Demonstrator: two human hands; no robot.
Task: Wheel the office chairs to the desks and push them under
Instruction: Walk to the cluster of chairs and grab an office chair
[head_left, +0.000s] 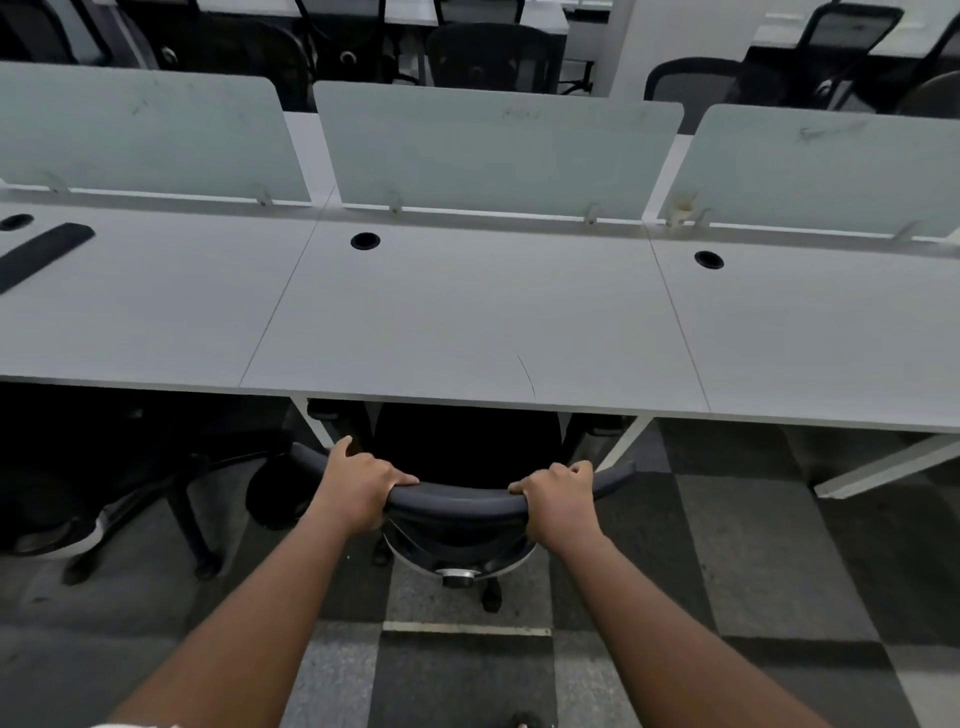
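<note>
A black office chair (462, 501) stands at the middle desk (467, 322), its seat partly under the front edge and its curved backrest top toward me. My left hand (358, 486) grips the left part of the backrest top, fingers curled over it. My right hand (558, 499) grips the right part the same way. The chair's armrests are just under the desk edge; its base and castors show below the backrest.
White desks run left and right, with frosted divider panels (493, 150) behind. Another dark chair (135, 493) sits under the left desk. A black wrist pad (41, 252) lies at the far left. White desk legs (631, 441) flank the chair. More chairs stand in back rows.
</note>
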